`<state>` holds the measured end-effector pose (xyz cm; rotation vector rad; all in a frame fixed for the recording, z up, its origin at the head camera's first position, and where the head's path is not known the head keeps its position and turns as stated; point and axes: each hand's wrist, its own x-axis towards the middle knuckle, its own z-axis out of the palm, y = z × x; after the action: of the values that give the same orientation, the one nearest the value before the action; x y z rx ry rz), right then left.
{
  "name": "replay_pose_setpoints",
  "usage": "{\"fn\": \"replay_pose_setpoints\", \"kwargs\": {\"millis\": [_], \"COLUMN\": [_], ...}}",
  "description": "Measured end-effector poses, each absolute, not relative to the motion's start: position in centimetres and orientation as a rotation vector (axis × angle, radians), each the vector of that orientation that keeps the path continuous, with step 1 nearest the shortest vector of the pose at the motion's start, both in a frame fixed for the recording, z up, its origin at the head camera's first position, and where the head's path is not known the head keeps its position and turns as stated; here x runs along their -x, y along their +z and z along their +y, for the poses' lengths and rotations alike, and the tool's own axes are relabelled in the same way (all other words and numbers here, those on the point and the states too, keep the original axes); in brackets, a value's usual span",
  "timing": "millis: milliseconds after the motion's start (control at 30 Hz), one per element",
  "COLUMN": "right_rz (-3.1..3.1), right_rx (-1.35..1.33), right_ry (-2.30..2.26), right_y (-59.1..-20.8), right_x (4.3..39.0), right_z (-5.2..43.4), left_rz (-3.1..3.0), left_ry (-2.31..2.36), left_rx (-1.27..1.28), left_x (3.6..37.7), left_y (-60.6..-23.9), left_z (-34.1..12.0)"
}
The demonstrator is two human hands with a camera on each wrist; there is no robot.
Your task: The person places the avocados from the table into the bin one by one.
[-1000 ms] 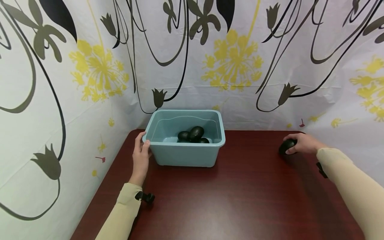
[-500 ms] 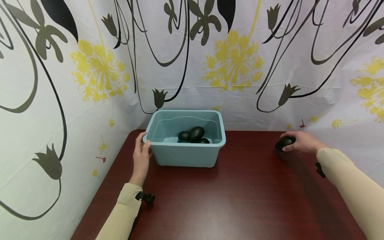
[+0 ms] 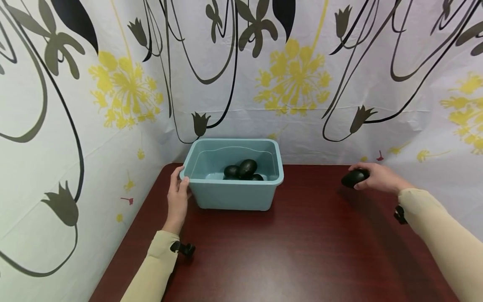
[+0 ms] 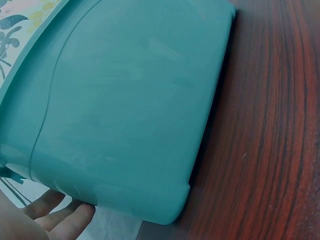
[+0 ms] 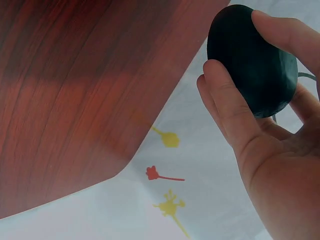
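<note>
A light blue plastic bin [image 3: 232,195] stands upright at the back left of the table, with several dark avocados [image 3: 247,168] lying inside it. At the bin's left front corner, my left hand [image 3: 177,205] holds the rim, thumb on the front and fingers along the side. Those fingers [image 4: 75,220] show against the bin wall in the left wrist view. On the far right, my right hand [image 3: 381,178] grips another avocado [image 5: 250,60] between thumb and fingers, over the table's back right part.
The dark red-brown wooden table [image 3: 294,251] has a rounded back right corner. A white sheet [image 3: 302,138] with printed flowers hangs close behind the table and along its left side. A black wrist strap [image 3: 183,248] sits on the left sleeve.
My right hand has moved a little to the left with the avocado, lifting it slightly. My left hand and the bin have stayed in place.
</note>
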<state>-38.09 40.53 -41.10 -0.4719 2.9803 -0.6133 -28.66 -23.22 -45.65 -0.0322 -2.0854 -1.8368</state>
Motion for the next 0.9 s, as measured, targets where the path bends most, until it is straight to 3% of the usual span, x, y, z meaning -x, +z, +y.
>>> {"fn": "replay_pose_setpoints", "kwargs": {"millis": [900], "right_rz": [3.204], "right_rx": [0.626], "right_ry": [-0.593], "right_y": [-36.0], "right_x": [35.0], "right_z": [34.4], "left_rz": [-2.081], "left_ry": [-1.842], "left_rx": [0.031], "left_x": [28.5], "left_y": [-45.6], "left_z": [-23.3]}}
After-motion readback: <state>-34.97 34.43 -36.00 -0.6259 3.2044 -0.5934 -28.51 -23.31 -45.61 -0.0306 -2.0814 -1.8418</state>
